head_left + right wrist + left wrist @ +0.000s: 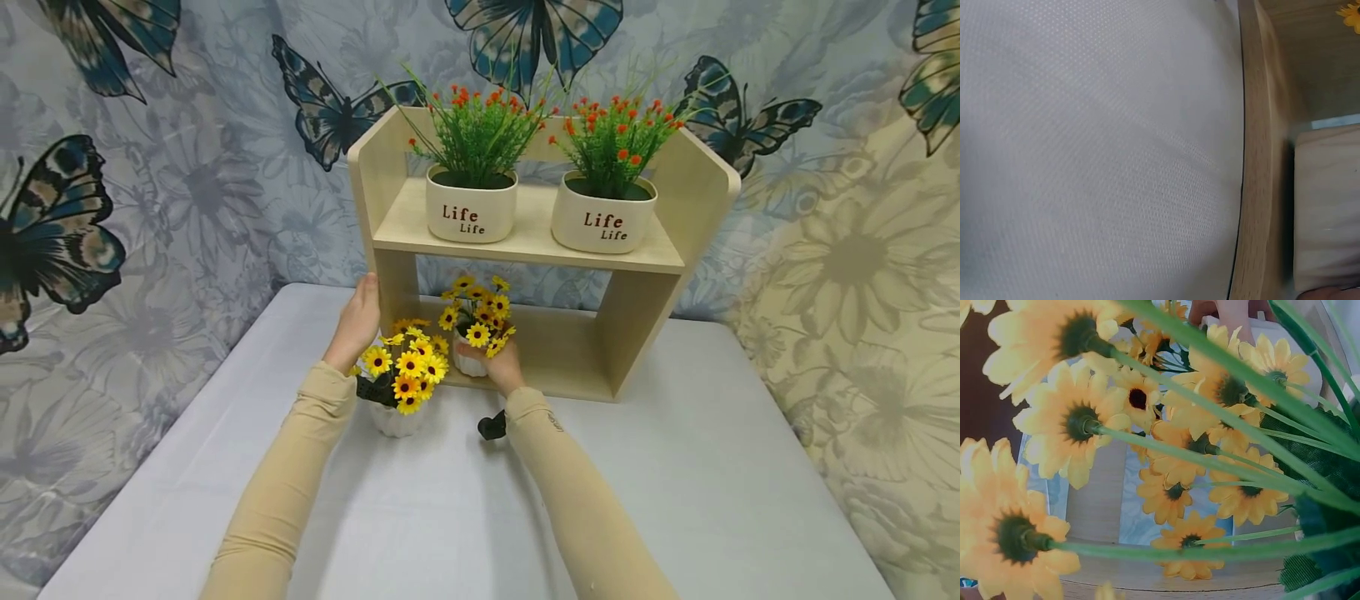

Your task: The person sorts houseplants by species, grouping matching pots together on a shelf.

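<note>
In the head view my right hand (pixel 504 365) holds a small white pot (pixel 469 360) of yellow flowers (pixel 480 312) on the left part of the lower shelf (pixel 566 350). The right wrist view shows that pot (pixel 1329 206) just behind the shelf's front edge, with a fingertip (pixel 1335 294) at its side. My left hand (pixel 356 323) rests with straight fingers along the outside of the wooden shelf's left panel (pixel 396 287). Beside that wrist, a second white pot (pixel 396 419) with yellow flowers (pixel 412 367) stands on the table; its blooms (pixel 1079 422) fill the left wrist view.
Two cream pots (pixel 472 208) marked "Life", with red flowers and tall grass, stand on the upper shelf (pixel 536 237). The shelf unit sits at the back of a white-covered table (pixel 720 467), before a butterfly-patterned cloth (pixel 225 183). Black wrist gear (pixel 492 427) sticks out beside the right sleeve.
</note>
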`<state>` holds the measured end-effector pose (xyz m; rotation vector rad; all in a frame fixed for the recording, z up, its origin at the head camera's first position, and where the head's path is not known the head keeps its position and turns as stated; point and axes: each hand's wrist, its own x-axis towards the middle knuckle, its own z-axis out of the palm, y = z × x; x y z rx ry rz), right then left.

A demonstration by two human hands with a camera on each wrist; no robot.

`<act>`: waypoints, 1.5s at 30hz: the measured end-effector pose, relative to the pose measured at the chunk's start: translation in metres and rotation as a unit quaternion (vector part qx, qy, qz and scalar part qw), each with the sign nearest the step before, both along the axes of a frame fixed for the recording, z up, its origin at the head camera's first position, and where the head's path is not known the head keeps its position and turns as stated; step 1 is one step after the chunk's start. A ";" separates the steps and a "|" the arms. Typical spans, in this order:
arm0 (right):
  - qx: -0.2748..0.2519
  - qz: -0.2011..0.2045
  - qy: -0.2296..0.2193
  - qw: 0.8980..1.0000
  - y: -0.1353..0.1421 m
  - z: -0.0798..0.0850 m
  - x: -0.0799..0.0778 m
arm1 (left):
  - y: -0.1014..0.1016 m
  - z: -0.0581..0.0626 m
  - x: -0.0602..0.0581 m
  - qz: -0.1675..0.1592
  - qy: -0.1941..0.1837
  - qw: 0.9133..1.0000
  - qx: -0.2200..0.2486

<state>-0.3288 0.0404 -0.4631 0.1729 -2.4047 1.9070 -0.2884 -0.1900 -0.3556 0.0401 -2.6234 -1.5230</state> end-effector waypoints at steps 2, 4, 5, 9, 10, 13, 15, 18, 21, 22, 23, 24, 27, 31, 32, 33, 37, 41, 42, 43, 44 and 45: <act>0.005 -0.002 0.004 1.000 0.000 0.000 0.001 | 0.001 0.000 0.000 -0.002 0.000 1.000 0.001; 0.011 -0.009 0.001 1.000 0.000 0.000 0.003 | 0.002 0.000 0.000 -0.001 -0.001 1.000 0.000; 0.009 -0.011 -0.001 1.000 0.001 0.000 0.003 | 0.002 0.000 0.000 -0.002 -0.001 1.000 -0.001; 0.032 -0.026 0.014 0.999 0.001 -0.001 0.003 | 0.002 0.000 0.001 0.001 0.000 1.000 -0.001; 0.035 -0.028 0.016 0.999 0.001 -0.001 0.003 | 0.002 0.001 0.001 0.000 0.002 1.000 -0.002; 0.046 -0.026 0.020 0.998 0.001 -0.001 0.002 | 0.002 0.002 0.001 0.001 0.005 1.000 -0.003; 0.043 -0.020 0.013 0.999 0.002 0.000 0.002 | 0.003 0.002 0.001 0.000 0.007 1.000 -0.006; 0.028 -0.008 0.011 1.000 0.005 -0.001 0.004 | 0.003 0.003 0.002 -0.002 0.004 1.000 -0.006; 0.013 0.001 0.018 1.000 0.010 -0.003 0.007 | 0.003 0.003 0.003 -0.003 -0.002 1.000 -0.006; 0.006 0.002 0.017 1.000 0.011 -0.004 0.008 | 0.002 0.003 0.003 -0.003 -0.002 1.000 -0.007; 0.006 0.001 0.017 1.000 0.012 -0.005 0.009 | 0.002 0.002 0.003 -0.004 -0.002 1.000 -0.007; 0.004 0.001 0.014 1.000 0.014 -0.005 0.011 | 0.002 0.002 0.003 -0.004 -0.001 1.000 -0.007; -0.003 0.001 -0.002 1.000 0.019 -0.005 0.014 | 0.001 0.002 0.002 -0.004 -0.001 1.000 -0.006; -0.026 0.019 -0.038 0.999 0.026 -0.003 0.023 | 0.000 0.003 0.003 -0.003 -0.003 1.000 -0.008; -0.029 0.026 -0.045 0.998 0.027 -0.003 0.026 | 0.000 0.003 0.003 -0.003 -0.002 1.000 -0.008; -0.032 0.033 -0.049 0.998 0.029 -0.003 0.028 | 0.000 0.003 0.003 -0.003 -0.003 1.000 -0.008; -0.028 0.053 -0.058 0.997 0.035 -0.006 0.037 | -0.001 0.004 0.004 -0.003 -0.005 1.000 -0.006; -0.025 0.066 -0.072 0.995 0.037 -0.010 0.048 | 0.000 0.004 0.004 -0.004 -0.007 1.000 -0.005; -0.027 0.072 -0.076 0.994 0.037 -0.011 0.052 | 0.000 0.004 0.004 -0.005 -0.008 1.000 -0.005; -0.031 0.079 -0.081 0.993 0.038 -0.012 0.056 | 0.000 0.004 0.004 -0.005 -0.008 1.000 -0.006; -0.030 0.086 -0.085 0.992 0.038 -0.012 0.060 | 0.000 0.004 0.004 -0.006 -0.008 1.000 -0.008; -0.032 0.094 -0.086 0.991 0.039 -0.012 0.065 | 0.000 0.004 0.003 -0.007 -0.008 1.000 -0.008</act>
